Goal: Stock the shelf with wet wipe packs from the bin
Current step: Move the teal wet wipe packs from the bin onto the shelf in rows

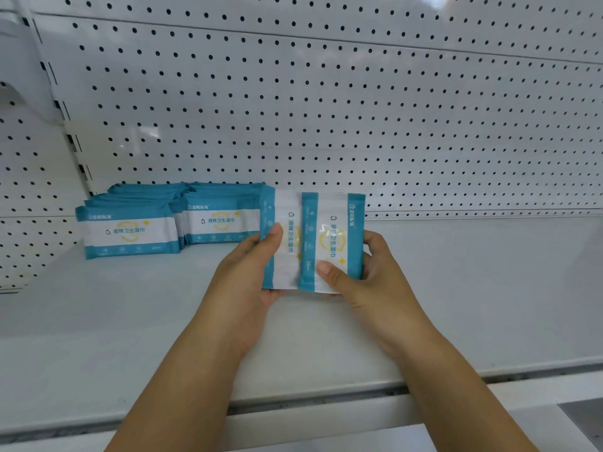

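Two teal-and-white wet wipe packs are held side by side above the white shelf [130, 321], turned on end. My left hand [251, 275] grips the left pack [284, 256], thumb on its face. The right pack [332, 243] is in my right hand [368, 282], thumb on its lower front. The two packs overlap slightly in the middle. Two rows of the same packs lean against each other on the shelf at the back left: one row [130, 231] nearest the left wall, a second row [222, 221] just left of my hands.
A white pegboard back wall [359, 109] rises behind the shelf, and a pegboard side panel [29, 190] closes the left end. The shelf's front lip [326, 406] runs below my forearms. The bin is out of view.
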{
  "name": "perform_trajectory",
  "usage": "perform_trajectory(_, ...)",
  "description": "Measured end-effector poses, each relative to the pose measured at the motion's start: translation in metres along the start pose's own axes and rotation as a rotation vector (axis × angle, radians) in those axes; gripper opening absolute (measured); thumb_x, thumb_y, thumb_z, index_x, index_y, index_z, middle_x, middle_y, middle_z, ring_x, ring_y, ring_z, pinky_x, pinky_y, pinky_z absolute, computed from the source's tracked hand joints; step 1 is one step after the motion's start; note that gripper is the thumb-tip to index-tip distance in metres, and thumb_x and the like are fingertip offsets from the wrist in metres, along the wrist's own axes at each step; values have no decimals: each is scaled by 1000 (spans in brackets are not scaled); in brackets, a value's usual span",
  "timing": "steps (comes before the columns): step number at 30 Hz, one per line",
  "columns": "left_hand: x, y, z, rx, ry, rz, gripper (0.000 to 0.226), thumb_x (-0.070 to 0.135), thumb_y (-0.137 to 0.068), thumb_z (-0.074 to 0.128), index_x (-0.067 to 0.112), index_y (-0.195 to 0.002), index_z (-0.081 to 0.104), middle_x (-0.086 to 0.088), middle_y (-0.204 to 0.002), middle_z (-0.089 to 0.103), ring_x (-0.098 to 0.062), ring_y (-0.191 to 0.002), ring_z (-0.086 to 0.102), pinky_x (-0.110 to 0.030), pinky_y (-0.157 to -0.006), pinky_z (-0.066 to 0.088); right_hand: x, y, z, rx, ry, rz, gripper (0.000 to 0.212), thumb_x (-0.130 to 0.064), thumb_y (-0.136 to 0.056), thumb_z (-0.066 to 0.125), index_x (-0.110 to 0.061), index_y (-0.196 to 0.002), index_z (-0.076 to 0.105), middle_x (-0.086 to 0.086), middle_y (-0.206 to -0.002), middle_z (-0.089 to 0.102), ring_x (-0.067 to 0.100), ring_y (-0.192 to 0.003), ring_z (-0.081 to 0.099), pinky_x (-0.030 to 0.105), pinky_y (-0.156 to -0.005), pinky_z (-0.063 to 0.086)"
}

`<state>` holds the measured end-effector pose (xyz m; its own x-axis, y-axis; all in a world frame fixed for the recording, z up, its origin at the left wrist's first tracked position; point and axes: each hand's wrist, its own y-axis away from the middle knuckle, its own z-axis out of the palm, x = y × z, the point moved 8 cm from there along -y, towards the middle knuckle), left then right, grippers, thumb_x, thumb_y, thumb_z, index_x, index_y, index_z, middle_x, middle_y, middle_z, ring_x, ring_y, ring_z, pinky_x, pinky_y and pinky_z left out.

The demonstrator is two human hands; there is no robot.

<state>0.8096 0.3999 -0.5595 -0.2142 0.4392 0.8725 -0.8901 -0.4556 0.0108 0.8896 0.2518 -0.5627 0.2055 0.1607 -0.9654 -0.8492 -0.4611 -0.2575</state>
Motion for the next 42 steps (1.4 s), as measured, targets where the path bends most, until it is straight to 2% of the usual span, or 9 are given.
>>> perform_trajectory(7, -5, 2, 9, -56, -57, -26, 41, 33, -93, 64, 10, -127, 62, -9, -113, 74, -27, -105, 71, -49, -95, 54, -5, 0, 8, -13, 190, -88, 49, -20, -84, 80, -31, -127, 61, -9, -117, 71, 13, -99, 70, 34, -86, 59)
perform_trajectory(11, -5, 3, 13, -97, -112, 12, 36, 32, -95, 62, 22, -129, 60, -3, -117, 73, -25, -109, 70, -50, -98, 53, -6, 1, 12, -30, 378, -123, 54, -31, -83, 81, -47, -130, 58, -9, -113, 61, 0, -84, 61, 10, -76, 46)
perform_trajectory(14, -6, 4, 10, -76, -133, 33, 31, 28, -97, 61, 23, -128, 61, -3, -116, 74, -25, -107, 71, -52, -96, 54, -10, 4, 14, -45, 439, -132, 57, -31, -84, 80, -46, -134, 56, -7, -110, 57, -5, -82, 56, 5, -75, 42)
perform_trajectory(20, -1, 1, -1, -10, -25, 66, 29, 14, -100, 55, 17, -129, 59, -10, -121, 71, -29, -110, 69, -51, -94, 55, 0, 0, 16, -64, 480, -80, 59, -48, -80, 80, -40, -134, 56, -16, -120, 62, 5, -112, 56, 25, -91, 47)
perform_trajectory(24, 2, 2, -3, -42, -10, 55, 31, 11, -101, 52, 15, -131, 58, -9, -121, 71, -26, -113, 68, -45, -97, 53, -5, -1, 16, -76, 330, -51, 34, -29, -83, 81, -27, -114, 70, -14, -104, 74, 6, -93, 70, 23, -81, 55)
perform_trajectory(28, 15, 3, -18, 38, -98, 102, 26, 12, -97, 60, 15, -123, 64, -3, -113, 75, -18, -104, 71, -35, -93, 55, -6, 1, 13, -36, 264, -22, 31, -19, -78, 85, -23, -106, 73, -10, -97, 77, 16, -88, 73, 30, -82, 59)
perform_trajectory(37, 39, 7, -65, 250, -411, 214, 6, 14, -96, 65, 14, -101, 68, -2, -96, 76, -16, -91, 74, -29, -77, 61, -6, -7, 34, -58, 108, 39, 25, -13, -83, 80, -15, -106, 72, -3, -99, 77, 12, -87, 72, 24, -72, 57)
perform_trajectory(40, 59, 11, -80, 404, -834, 336, 10, 25, -97, 63, 17, -98, 69, 7, -97, 72, -14, -92, 67, -27, -81, 53, -14, -24, 51, -55, 205, -11, 22, -11, -83, 80, -19, -102, 72, -5, -96, 77, 10, -84, 71, 19, -67, 55)
perform_trajectory(42, 72, 17, -92, 531, -1042, 370, 20, 31, -98, 61, 20, -113, 67, 5, -111, 66, -14, -103, 59, -24, -86, 42, -21, -40, 66, -63, 292, -49, 22, -13, -83, 81, -20, -102, 71, -5, -96, 76, 14, -86, 70, 21, -69, 57)
